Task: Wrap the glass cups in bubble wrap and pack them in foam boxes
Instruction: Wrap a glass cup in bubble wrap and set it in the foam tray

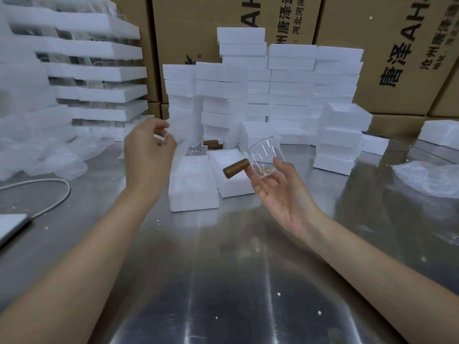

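Glass cup [263, 155], one, in right hand [278, 192]; left hand [146, 150] pinches wrap [180, 141].

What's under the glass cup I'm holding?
A white foam box on the steel table lies below the clear, brown-handled glass cup; the right hand covers the box's right corner.

Stacked foam boxes [290, 78] lined the tabletop's [223, 281] far edge.
Cartons [387, 58] stood behind them, two more boxes [193, 184] before them, bubble wrap [37, 145] at the left edge.

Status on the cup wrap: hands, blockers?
Left hand pinching bubble wrap sheet. Right hand holds glass cup, tilted, unwrapped. Foam box on table; nothing in the way.
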`<state>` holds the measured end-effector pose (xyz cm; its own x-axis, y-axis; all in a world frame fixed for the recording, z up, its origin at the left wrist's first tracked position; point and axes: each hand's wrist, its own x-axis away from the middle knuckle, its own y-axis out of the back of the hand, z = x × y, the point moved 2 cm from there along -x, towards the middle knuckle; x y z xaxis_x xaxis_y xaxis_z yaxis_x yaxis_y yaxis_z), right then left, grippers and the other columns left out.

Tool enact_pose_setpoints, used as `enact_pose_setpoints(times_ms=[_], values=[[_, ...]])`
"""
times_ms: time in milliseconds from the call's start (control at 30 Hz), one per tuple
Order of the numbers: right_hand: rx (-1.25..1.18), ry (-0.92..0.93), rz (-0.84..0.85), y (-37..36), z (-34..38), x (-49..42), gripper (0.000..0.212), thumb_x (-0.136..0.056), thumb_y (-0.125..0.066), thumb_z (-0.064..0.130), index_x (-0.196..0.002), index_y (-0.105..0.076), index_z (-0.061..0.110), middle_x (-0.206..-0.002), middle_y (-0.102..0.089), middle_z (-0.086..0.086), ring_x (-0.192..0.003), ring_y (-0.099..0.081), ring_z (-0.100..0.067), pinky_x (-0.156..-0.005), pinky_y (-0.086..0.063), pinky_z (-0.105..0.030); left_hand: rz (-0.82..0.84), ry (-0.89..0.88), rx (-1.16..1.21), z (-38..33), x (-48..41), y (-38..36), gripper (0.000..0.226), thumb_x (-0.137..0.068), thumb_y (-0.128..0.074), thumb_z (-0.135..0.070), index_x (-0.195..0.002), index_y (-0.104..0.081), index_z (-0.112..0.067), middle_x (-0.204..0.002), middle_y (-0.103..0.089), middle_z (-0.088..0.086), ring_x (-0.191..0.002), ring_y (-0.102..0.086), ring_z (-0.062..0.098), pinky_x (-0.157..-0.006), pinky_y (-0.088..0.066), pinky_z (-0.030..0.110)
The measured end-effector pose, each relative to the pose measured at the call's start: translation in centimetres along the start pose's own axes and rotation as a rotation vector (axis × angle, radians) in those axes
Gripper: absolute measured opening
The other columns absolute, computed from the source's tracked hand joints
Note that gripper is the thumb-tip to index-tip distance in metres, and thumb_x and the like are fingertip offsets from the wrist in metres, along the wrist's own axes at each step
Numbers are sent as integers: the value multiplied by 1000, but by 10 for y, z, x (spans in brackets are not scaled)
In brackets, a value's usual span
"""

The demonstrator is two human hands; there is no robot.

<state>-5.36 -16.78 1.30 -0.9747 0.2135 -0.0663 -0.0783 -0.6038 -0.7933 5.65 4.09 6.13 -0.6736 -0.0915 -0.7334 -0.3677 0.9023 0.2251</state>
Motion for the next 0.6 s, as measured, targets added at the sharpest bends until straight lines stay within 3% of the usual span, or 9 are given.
enact_pose_setpoints(times_ms=[100, 200, 267, 333, 400, 500, 600], values=[[-65, 29, 27, -3, 2, 0, 27, -75, -69, -2, -95, -53, 8, -131, -46, -26, -113, -61, -38, -95, -51, -43, 18, -90, 26, -12, 6, -5, 23, -91, -58, -11, -112, -66, -13, -96, -59, -8, -69, -53, -3, -67, -40, 3], [-80, 74, 24, -4, 7, -1, 62, -74, -60, -7, -128, -43, 16, -137, -34, -31, -122, -50, -42, -95, -51, -51, 77, -148, 3, -18, 13, -10, 22, -92, -58, -13, -112, -67, -13, -95, -62, -9, -67, -53, -3, -67, -39, 3], [-38, 66, 26, -5, 9, 0, 68, -75, -59, -4, -135, -39, 23, -134, -33, -29, -118, -52, -46, -93, -52, -50, 118, -144, -2, -21, 17, -13, 20, -91, -59, -14, -110, -69, -15, -83, -61, -14, -66, -53, -1, -68, -40, 5], [7, 28, 29, -3, 9, 2, 51, -81, -59, 4, -126, -42, 22, -133, -34, -27, -111, -58, -48, -95, -51, -50, 159, -130, -3, -21, 18, -14, 17, -90, -61, -16, -105, -71, -16, -72, -57, -20, -65, -53, -2, -69, -41, 7], [58, -1, -15, -1, 8, 1, 32, -84, -61, 13, -111, -45, 15, -117, -46, -21, -102, -64, -39, -91, -53, -43, 199, -127, -15, -21, 18, -16, 13, -90, -62, -19, -100, -72, -18, -76, -62, -19, -64, -54, -1, -69, -45, 15], [218, 36, -120, 3, 9, 0, 33, -73, -68, 25, -98, -50, 13, -88, -56, -10, -78, -61, -22, -69, -46, -24, 246, -118, -47, -21, 19, -17, 9, -90, -62, -22, -93, -71, -23, -80, -63, -20, -60, -53, 2, -70, -51, 29], [285, 76, -152, 2, 9, 1, 22, -78, -65, 24, -88, -52, 11, -89, -52, -7, -71, -60, -23, -68, -45, -25, 269, -112, -42, -22, 22, -19, 8, -89, -63, -23, -90, -70, -24, -81, -65, -17, -58, -53, 3, -69, -52, 32]])
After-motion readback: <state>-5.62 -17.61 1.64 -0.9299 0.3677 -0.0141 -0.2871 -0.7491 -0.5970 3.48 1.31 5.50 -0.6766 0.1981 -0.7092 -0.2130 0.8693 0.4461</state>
